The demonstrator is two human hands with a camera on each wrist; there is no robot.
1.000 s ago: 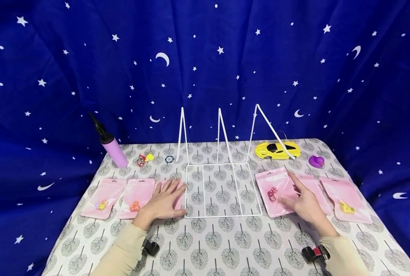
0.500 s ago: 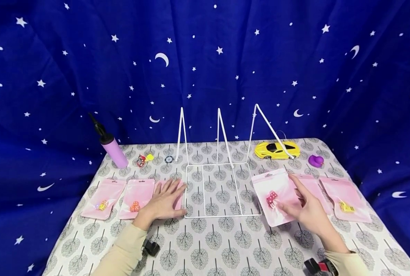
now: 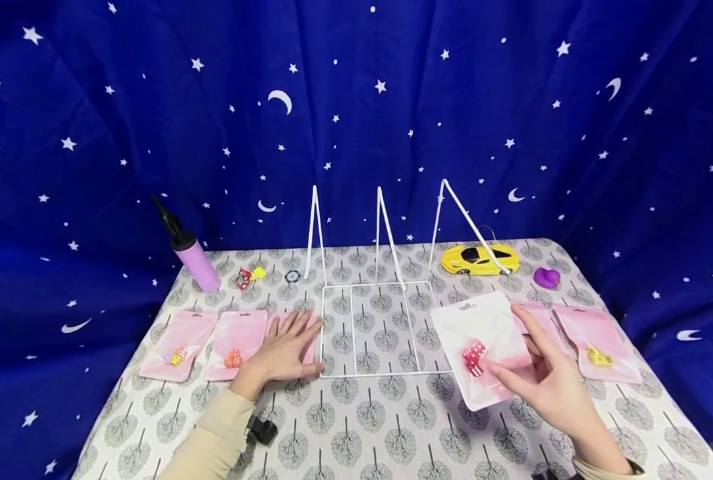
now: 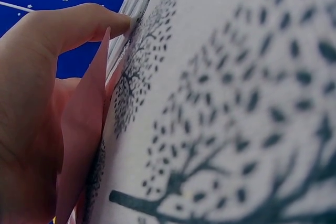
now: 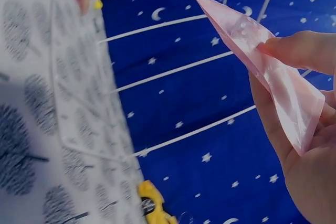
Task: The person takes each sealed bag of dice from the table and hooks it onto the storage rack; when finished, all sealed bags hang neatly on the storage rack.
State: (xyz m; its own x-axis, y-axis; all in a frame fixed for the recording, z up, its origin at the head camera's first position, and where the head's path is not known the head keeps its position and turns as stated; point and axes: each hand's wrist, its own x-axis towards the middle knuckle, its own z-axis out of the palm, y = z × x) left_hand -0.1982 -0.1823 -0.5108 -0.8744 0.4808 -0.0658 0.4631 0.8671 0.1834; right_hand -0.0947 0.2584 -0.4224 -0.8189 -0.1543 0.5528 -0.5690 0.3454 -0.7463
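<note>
My right hand (image 3: 551, 383) pinches a pink zip bag (image 3: 494, 327) by its right side, thumb in front and fingers behind. Red dice (image 3: 474, 359) show through the bag's clear front. The bag tilts above the cloth, and the right wrist view has its folded edge between thumb and fingers. My left hand (image 3: 284, 347) lies flat, fingers spread, over another pink bag (image 3: 310, 327), hiding most of it. In the left wrist view that bag's pink edge (image 4: 86, 119) stands up beside the thumb. A white wire rack (image 3: 386, 376) stands between the hands, its dividers (image 3: 380, 227) rising behind.
Left lie pink bags with orange (image 3: 233, 359) and yellow pieces (image 3: 177, 357); right, a bag with yellow pieces (image 3: 599, 357) and one partly hidden. Behind stand a purple pump (image 3: 198, 267), small red-yellow toy (image 3: 245, 278), round token (image 3: 292, 275), yellow car (image 3: 479, 260) and purple duck (image 3: 547, 278).
My right hand has lifted the bag of red dice off the cloth and drawn it nearer, tipping its front up toward the camera. The left hand has stayed in place.
</note>
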